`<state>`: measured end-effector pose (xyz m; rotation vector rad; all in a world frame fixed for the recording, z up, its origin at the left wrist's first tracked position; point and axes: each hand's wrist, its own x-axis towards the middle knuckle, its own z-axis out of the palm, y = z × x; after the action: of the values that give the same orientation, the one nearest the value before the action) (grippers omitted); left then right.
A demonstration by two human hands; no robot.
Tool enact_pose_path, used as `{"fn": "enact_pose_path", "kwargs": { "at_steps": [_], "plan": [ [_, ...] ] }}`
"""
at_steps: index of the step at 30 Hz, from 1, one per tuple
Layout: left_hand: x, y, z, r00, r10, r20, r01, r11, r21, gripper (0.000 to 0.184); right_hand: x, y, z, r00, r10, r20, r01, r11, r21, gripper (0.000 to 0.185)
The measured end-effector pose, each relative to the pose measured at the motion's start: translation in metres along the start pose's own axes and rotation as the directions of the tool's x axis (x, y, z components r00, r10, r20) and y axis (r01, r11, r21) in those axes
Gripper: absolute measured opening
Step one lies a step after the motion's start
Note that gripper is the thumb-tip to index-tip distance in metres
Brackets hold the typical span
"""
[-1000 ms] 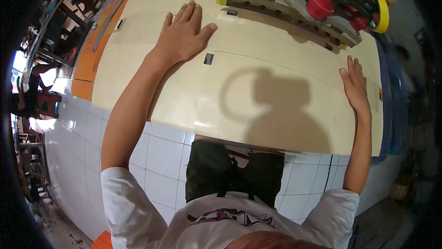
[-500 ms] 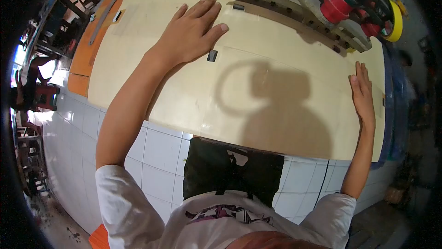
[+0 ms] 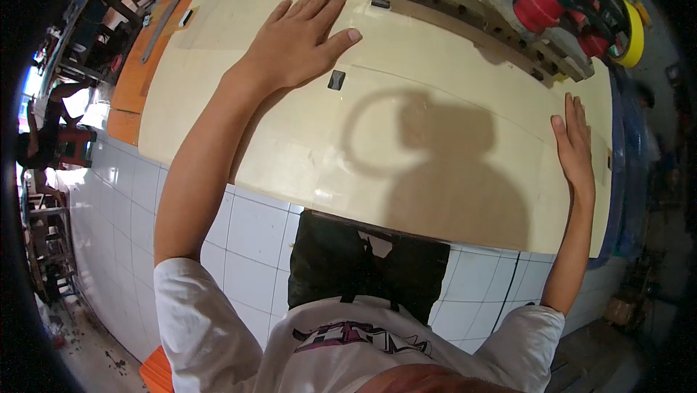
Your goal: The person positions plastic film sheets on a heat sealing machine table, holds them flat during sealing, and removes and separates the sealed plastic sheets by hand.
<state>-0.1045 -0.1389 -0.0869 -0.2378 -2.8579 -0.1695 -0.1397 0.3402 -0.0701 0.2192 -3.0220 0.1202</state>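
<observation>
A wide cream-coloured table surface [image 3: 305, 153] fills the middle of the view. My left hand [image 3: 294, 44] lies flat on it at the upper left, fingers stretched out and thumb apart. Close to its wrist is a small dark rectangular piece [image 3: 336, 80] on the surface. My right hand [image 3: 574, 144] rests near the right edge, fingers extended and pointing away from me, with nothing in it. A second dark piece [image 3: 380, 3] lies by the long metal bar [image 3: 450, 4] at the back.
At the top right stands a machine with a red knob [image 3: 537, 8] and a yellow ring [image 3: 632, 33]. Orange board [image 3: 127, 113] and a grey metal strip [image 3: 170, 11] lie at the left. Blue plastic [image 3: 626, 168] hangs along the right side. A person [image 3: 47, 128] is at far left.
The view has shifted slightly. Both hands stay flat on the surface, the left with its fingers a little more spread.
</observation>
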Motion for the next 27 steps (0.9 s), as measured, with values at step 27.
{"fn": "enact_pose_path", "kwargs": {
  "at_steps": [27],
  "plan": [
    [-0.0014,-0.0070,0.0024,1.000,-0.014,-0.027,0.014,1.000,0.026,0.072,0.0012,-0.0014,0.0015,1.000,-0.016,-0.010,0.016,1.000,0.003,0.069]
  ]
}}
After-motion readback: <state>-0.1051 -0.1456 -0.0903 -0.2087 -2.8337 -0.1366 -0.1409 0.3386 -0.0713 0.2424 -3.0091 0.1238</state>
